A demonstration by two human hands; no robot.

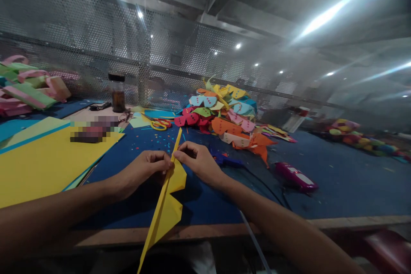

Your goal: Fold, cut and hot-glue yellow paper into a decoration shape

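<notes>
A long yellow paper strip [166, 212], folded along one edge and cut into pointed lobes on the other, slants over the table's front edge. My left hand [146, 170] pinches its folded edge from the left. From the right, my right hand [197, 160] grips the same edge a little higher up, thumb and fingers together. The strip's upper tip pokes out beyond both hands, and its lower end hangs towards me. Just right of my right hand lies a blue glue gun [227, 159] with a dark cord. Tiny coloured paper scraps dot the blue tabletop [205, 216] ahead.
Yellow-handled scissors [159, 125] lie beyond my hands. A pile of coloured cut-paper pieces [229, 120] rises behind the glue gun. Large yellow sheets [48, 167] cover the left; a purple device [296, 177] sits right. A dark-capped jar [117, 94] stands by the perforated metal screen [128, 51].
</notes>
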